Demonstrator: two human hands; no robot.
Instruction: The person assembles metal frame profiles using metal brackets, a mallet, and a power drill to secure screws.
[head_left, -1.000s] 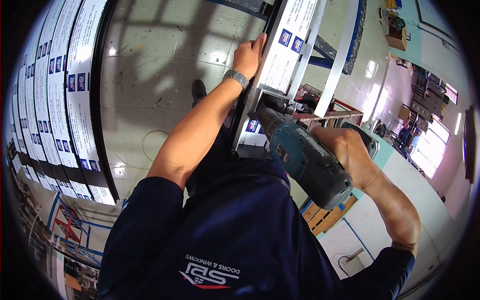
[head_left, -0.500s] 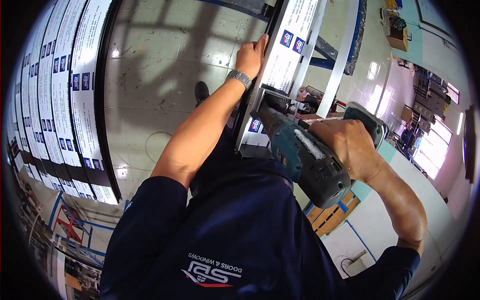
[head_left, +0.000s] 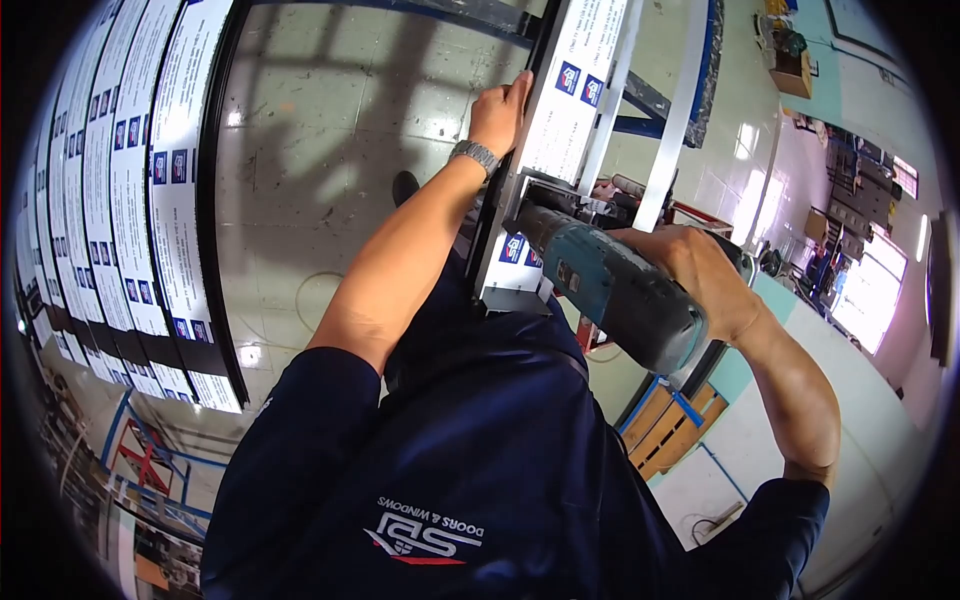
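My left hand [head_left: 498, 118], with a metal-band watch at its wrist, is closed on the dark edge of a long frame profile [head_left: 565, 100] covered in white printed film. My right hand [head_left: 695, 272] is wrapped round the handle of a teal and black power tool [head_left: 610, 285]. The tool's front end meets a cut-out in the frame near its lower end. Its handle is mostly hidden behind my fingers. Whatever sits at the tool's tip is too dark to make out.
A stack of film-covered profiles [head_left: 180, 180] stands at the left. Narrow pale bars [head_left: 672, 120] run beside the frame over a blue support [head_left: 640, 125]. A wooden pallet [head_left: 670, 425] lies at the lower right. A shoe [head_left: 404, 187] shows on the tiled floor [head_left: 330, 130].
The power tool's rear has swung upward in the view and the tool has rolled, with my right hand turning along. My left hand keeps its hold on the frame edge.
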